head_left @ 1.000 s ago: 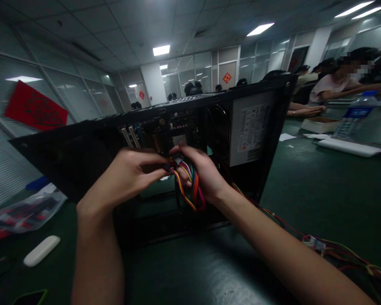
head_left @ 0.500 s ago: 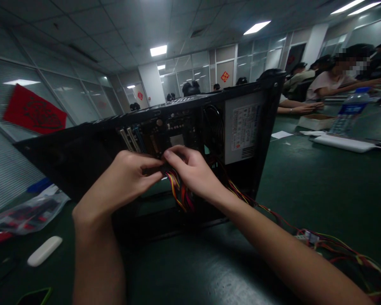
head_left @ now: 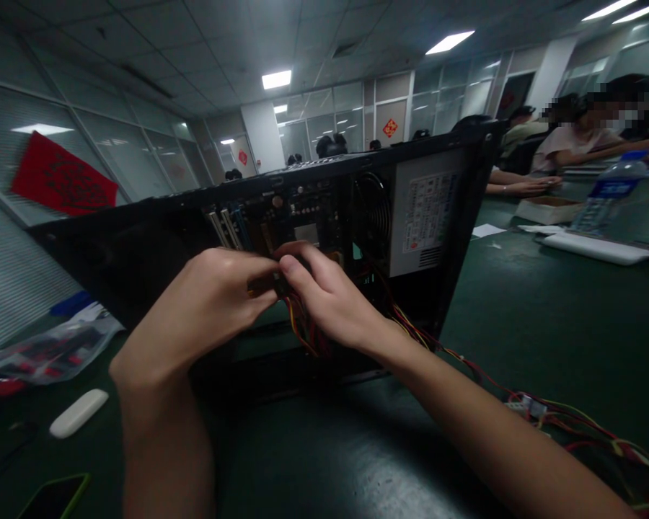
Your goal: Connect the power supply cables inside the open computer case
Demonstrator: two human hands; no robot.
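A black computer case [head_left: 102, 249] stands tilted in front of me with its side off, showing the motherboard [head_left: 314, 202], a fan [head_left: 377, 209] and the power supply [head_left: 425, 220]. My left hand [head_left: 210, 299] is closed, thumb and fingers pinched at the motherboard's lower edge. Against its fingertips, my right hand [head_left: 327, 292] is curled around the upper end of a power cable [head_left: 296, 324] with yellow, red and black wires. Between the fingers, the cable's connector is mostly hidden, and I cannot tell whether it is seated in a socket.
More wires [head_left: 562, 414] trail from the case across the green table [head_left: 552, 317] to the right. A white oblong case [head_left: 79, 413], a phone [head_left: 57, 497] and a plastic bag [head_left: 59, 346] lie left. A bottle [head_left: 614, 191] and an open box [head_left: 549, 209] stand right, near other people.
The view has shifted slightly, so the case sits a little further right in the picture. Both hands stay at the same cable end, with only small finger movements.
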